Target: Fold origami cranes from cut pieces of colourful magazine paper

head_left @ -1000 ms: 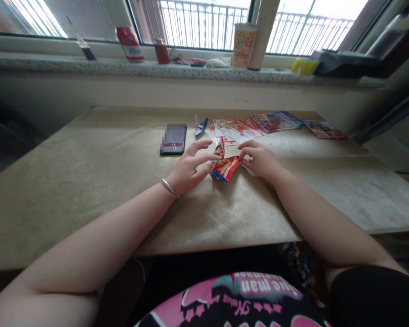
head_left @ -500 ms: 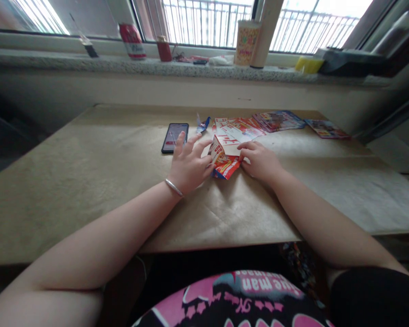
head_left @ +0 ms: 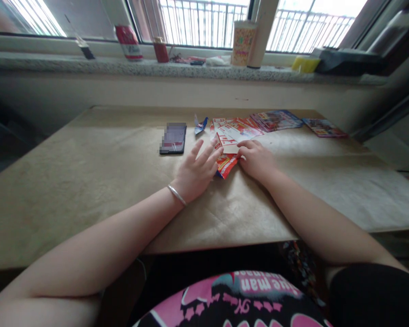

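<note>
A red and orange printed paper point(head_left: 227, 164), partly folded, lies between my hands, its left side hidden under my fingers. My left hand point(head_left: 197, 171), with a silver bracelet at the wrist, rests on its left part with fingers spread. On the paper's right edge, my right hand point(head_left: 257, 159) has thumb and fingertips pressed together. Beyond it are red and white printed sheets point(head_left: 236, 129). A small blue folded paper piece point(head_left: 201, 126) stands behind my left hand, and a dark phone point(head_left: 173, 138) lies to its left.
Colourful printed sheets point(head_left: 276, 120) and another one point(head_left: 325, 127) lie at the table's back right. On the windowsill point(head_left: 191, 71) stand a red can point(head_left: 128, 43), a red bottle point(head_left: 161, 51), a patterned cup point(head_left: 243, 44) and a yellow object point(head_left: 306, 64).
My left hand has moved right and onto the folded paper, covering its raised left flap. My right hand stays at the right edge. The view has shifted slightly.
</note>
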Available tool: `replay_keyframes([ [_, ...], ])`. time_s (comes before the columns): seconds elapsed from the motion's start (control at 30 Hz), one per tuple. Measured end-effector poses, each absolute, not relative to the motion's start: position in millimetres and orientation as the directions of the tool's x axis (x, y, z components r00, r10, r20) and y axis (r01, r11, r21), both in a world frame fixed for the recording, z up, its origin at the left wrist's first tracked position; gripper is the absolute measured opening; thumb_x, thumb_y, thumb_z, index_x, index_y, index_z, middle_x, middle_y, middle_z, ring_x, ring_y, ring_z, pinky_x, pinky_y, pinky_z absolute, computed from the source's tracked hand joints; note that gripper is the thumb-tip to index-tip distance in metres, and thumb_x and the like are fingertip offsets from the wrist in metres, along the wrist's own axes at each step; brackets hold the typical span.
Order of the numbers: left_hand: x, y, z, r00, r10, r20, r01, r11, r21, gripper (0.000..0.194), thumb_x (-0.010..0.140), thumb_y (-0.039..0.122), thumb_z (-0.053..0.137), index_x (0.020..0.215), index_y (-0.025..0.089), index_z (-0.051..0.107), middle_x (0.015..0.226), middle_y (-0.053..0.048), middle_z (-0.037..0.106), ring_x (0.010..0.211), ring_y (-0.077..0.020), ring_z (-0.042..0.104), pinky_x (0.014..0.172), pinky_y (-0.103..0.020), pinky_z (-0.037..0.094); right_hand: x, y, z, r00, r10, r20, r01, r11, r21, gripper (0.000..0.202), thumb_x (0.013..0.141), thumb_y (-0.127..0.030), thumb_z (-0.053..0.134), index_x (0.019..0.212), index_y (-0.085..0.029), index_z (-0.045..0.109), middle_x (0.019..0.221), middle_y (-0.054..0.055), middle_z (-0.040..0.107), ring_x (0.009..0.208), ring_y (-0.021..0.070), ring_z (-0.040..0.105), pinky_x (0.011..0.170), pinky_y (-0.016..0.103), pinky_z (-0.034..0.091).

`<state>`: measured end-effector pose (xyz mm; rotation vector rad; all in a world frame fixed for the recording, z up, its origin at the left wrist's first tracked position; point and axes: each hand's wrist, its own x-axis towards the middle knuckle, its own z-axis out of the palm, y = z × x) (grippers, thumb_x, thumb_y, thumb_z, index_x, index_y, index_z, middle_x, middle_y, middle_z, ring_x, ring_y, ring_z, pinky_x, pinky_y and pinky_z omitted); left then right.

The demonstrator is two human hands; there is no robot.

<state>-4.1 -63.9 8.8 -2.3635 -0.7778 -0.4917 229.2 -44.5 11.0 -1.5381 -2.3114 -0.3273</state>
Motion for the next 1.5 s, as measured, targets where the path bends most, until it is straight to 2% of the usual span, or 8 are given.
replay_keyframes([
  [0.2,-2.1,-62.2,6.5,0.803,0.389,0.45,0.552,-0.771,-0.317,0.031,0.093,0.014,0.048,0.12,0.018,0.064,0.134,-0.004,0.061,0.145,-0.023,0.029,0.126,-0.049,0.01,233.4,-39.6,3.5,-0.397,0.815,0.422,0.876,0.474,-0.09,0.017,0.081,-0.015,0.058,0.085,-0.022,0.073,0.121,0.007,0.064,0.112,0.0282,0.055,0.093,0.045,0.05],
  [0.33,-0.9,-62.9,7.1,0.805,0.389,0.448,0.545,-0.785,-0.296,0.026,0.093,0.016,0.048,0.108,0.017,0.068,0.116,-0.006,0.07,0.143,-0.0244,0.032,0.125,-0.053,0.009,238.8,-34.7,-3.4,-0.389,0.788,0.476,0.801,0.545,-0.247,0.015,0.08,-0.017,0.061,0.082,-0.025,0.074,0.117,0.006,0.065,0.11,0.0249,0.057,0.1,0.045,0.047],
  [0.53,-3.2,-63.3,5.7,0.78,0.414,0.469,0.567,-0.785,-0.249,0.024,0.092,0.02,0.05,0.107,0.022,0.068,0.108,-0.002,0.073,0.142,-0.0255,0.035,0.123,-0.059,0.009,240.2,-30.6,-9.3,-0.49,0.724,0.486,0.679,0.667,-0.308,0.008,0.078,-0.025,0.071,0.083,-0.027,0.076,0.129,0.007,0.059,0.123,0.0283,0.049,0.108,0.052,0.038],
  [0.9,1.4,-66.0,8.9,0.734,0.481,0.478,0.601,-0.789,-0.128,0.025,0.089,0.022,0.052,0.102,0.026,0.072,0.101,-0.002,0.075,0.138,-0.0275,0.042,0.121,-0.064,0.013,223.2,-29.8,-10.4,-0.412,0.793,0.449,0.715,0.587,-0.38,0.012,0.084,-0.031,0.066,0.089,-0.024,0.075,0.131,0.009,0.059,0.127,0.0245,0.049,0.11,0.049,0.035],
  [1.1,0.2,-63.5,8.3,0.732,0.48,0.483,0.609,-0.78,-0.147,0.023,0.089,0.024,0.053,0.101,0.027,0.073,0.097,-0.001,0.075,0.136,-0.0281,0.044,0.121,-0.065,0.01,218.2,-27.6,-11.4,-0.256,0.858,0.445,0.721,0.476,-0.504,0.015,0.083,-0.031,0.065,0.092,-0.021,0.071,0.119,0.01,0.066,0.115,0.023,0.059,0.1,0.04,0.044],
  [1.2,-0.4,-61.8,7.6,0.731,0.477,0.489,0.605,-0.784,-0.14,0.022,0.088,0.025,0.053,0.097,0.027,0.074,0.094,-0.001,0.076,0.134,-0.0287,0.046,0.12,-0.066,0.007,216.8,-27.0,-10.8,-0.181,0.899,0.4,0.73,0.395,-0.558,0.018,0.081,-0.035,0.066,0.092,-0.021,0.068,0.099,0.005,0.072,0.088,0.0204,0.065,0.082,0.034,0.05],
  [1.3,0.0,-59.9,6.8,0.716,0.485,0.502,0.61,-0.785,-0.111,0.021,0.088,0.028,0.054,0.09,0.027,0.075,0.09,0.0,0.076,0.129,-0.029,0.051,0.12,-0.066,0.007,214.6,-27.3,-10.1,-0.129,0.924,0.36,0.729,0.334,-0.597,0.019,0.08,-0.037,0.065,0.091,-0.021,0.066,0.08,0.002,0.07,0.068,0.017,0.061,0.067,0.03,0.047],
  [1.5,-0.8,-55.3,3.8,0.72,0.459,0.521,0.583,-0.807,-0.094,0.022,0.088,0.027,0.053,0.086,0.029,0.075,0.086,0.002,0.076,0.123,-0.0263,0.056,0.12,-0.064,0.007,212.5,-26.7,-10.9,-0.125,0.915,0.383,0.57,0.383,-0.727,0.015,0.082,-0.037,0.061,0.083,-0.022,0.06,0.082,0.0,0.07,0.074,0.0165,0.066,0.068,0.029,0.05],
])
